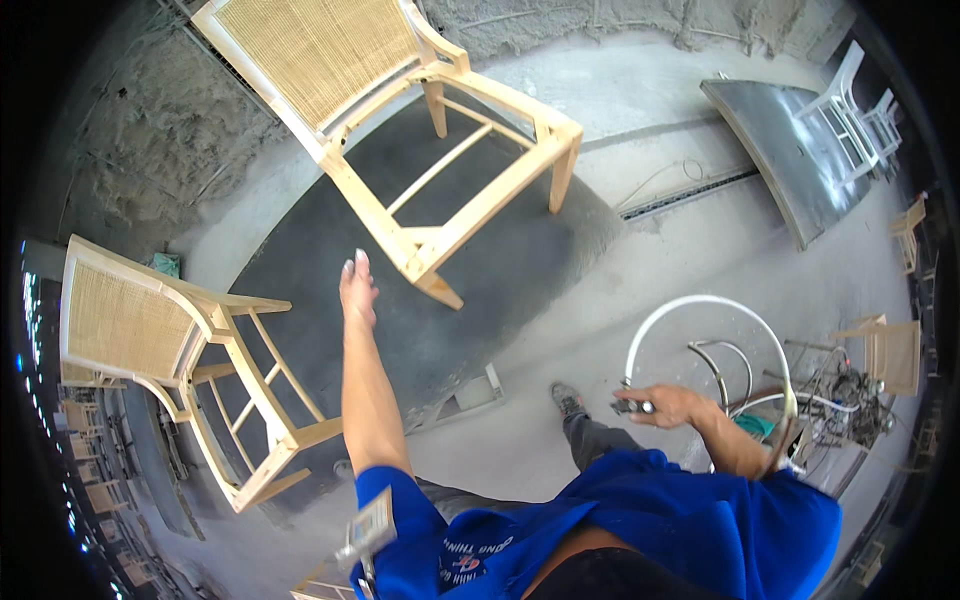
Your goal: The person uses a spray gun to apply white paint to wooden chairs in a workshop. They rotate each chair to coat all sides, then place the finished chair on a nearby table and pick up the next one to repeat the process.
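Note:
My left hand [358, 288] reaches forward with its fingers stretched out and nothing in them. It is nearest the front corner of a pale wooden chair frame [370, 205], apart from it as far as I can tell. This chair has a woven cane back, and its seat opening shows bare rails. My right hand [672, 406] is closed around a small dark and silver spray gun [632, 406], held low at my right side. A white hose [712, 299] runs from the gun, loops up and bends back past my right forearm. The gun's far details are too small to make out.
Another cane-backed chair frame [240, 375] stands at the left. Both chairs are on a dark round platform [500, 280]. Hoses and metal equipment [850, 400] crowd the right. Farther back right, a dark panel [780, 150] bears pale chair frames [845, 120]. A rough grey wall [160, 150] rises behind.

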`<action>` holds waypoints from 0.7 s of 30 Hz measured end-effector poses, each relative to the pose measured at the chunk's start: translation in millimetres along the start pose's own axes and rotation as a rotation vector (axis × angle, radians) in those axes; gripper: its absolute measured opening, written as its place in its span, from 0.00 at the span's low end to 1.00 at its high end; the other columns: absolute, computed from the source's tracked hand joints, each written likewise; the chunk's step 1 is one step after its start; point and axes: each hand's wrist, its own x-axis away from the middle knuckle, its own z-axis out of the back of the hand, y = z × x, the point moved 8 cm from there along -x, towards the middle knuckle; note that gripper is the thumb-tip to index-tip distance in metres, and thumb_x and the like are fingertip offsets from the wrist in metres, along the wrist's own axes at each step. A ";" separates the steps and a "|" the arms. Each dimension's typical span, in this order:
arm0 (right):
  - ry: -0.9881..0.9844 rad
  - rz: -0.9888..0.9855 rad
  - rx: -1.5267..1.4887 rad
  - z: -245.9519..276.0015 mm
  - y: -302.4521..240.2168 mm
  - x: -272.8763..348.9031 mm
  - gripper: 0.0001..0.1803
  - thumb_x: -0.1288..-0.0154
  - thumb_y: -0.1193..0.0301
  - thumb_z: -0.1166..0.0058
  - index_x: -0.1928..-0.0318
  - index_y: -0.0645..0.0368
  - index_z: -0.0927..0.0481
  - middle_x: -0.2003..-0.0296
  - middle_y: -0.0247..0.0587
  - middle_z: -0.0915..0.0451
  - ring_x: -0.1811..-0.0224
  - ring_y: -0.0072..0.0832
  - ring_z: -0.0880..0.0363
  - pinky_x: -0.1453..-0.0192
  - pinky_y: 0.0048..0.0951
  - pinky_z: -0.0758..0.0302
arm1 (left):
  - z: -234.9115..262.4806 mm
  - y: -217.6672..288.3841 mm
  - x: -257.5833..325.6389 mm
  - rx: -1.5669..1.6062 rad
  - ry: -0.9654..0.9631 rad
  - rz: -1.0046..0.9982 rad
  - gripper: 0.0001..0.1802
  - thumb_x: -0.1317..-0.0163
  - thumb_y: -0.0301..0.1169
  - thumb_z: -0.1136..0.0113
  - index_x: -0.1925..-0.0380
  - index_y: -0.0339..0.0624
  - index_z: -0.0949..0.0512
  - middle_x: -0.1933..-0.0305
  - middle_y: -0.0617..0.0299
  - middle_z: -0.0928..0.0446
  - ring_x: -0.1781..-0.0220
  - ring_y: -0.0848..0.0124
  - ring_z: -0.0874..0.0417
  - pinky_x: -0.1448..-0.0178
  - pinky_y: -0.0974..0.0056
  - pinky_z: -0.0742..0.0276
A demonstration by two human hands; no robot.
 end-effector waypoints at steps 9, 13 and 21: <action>0.460 -0.246 -0.163 -16.9 159.6 157.1 0.33 0.28 0.60 0.40 0.25 0.49 0.29 0.38 0.58 0.19 0.36 0.55 0.20 0.30 0.46 0.25 | -65.1 13.7 64.4 0.009 0.003 0.048 0.27 0.47 0.24 0.24 0.47 0.29 0.21 0.52 0.50 0.15 0.57 0.57 0.12 0.50 0.54 0.14; 0.452 -0.099 -0.201 -20.2 141.1 137.4 0.32 0.28 0.60 0.40 0.26 0.49 0.28 0.42 0.60 0.17 0.39 0.56 0.19 0.33 0.47 0.24 | -44.3 -20.8 153.3 -0.065 0.131 -0.026 0.22 0.48 0.20 0.27 0.51 0.29 0.19 0.56 0.54 0.14 0.57 0.65 0.14 0.44 0.60 0.20; 0.348 0.019 -0.264 -60.5 143.6 143.9 0.31 0.26 0.59 0.43 0.25 0.45 0.29 0.35 0.57 0.21 0.32 0.56 0.24 0.26 0.46 0.28 | 34.9 -133.4 352.9 0.126 0.339 0.083 0.20 0.37 0.18 0.36 0.45 0.25 0.22 0.51 0.54 0.18 0.53 0.65 0.16 0.46 0.61 0.19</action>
